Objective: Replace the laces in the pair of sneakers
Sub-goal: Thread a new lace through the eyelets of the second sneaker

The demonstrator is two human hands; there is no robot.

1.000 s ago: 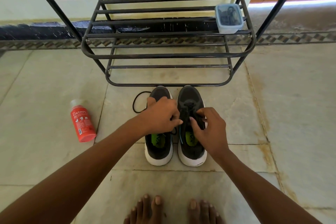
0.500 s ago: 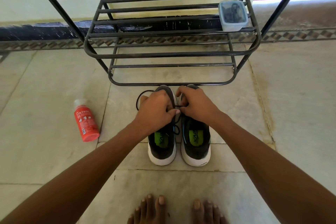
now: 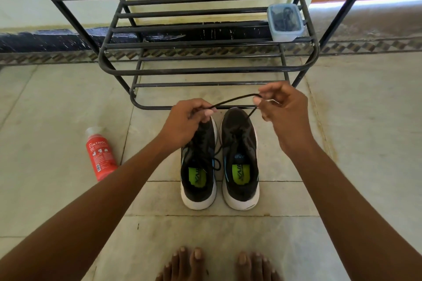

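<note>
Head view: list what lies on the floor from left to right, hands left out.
Red bottle → left sneaker → right sneaker. Each rests on the tiled floor; the bottle lies on its side, apart from the shoes, which stand side by side.

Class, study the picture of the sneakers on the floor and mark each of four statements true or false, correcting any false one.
1. Both hands pinch one black lace. True.
2. The red bottle stands on the rack. False: it lies on the floor, left of the sneakers.
3. A lidded plastic box sits on the rack. True.
4. The right hand rests on the right sneaker. False: it is raised above it, holding the lace.
</note>
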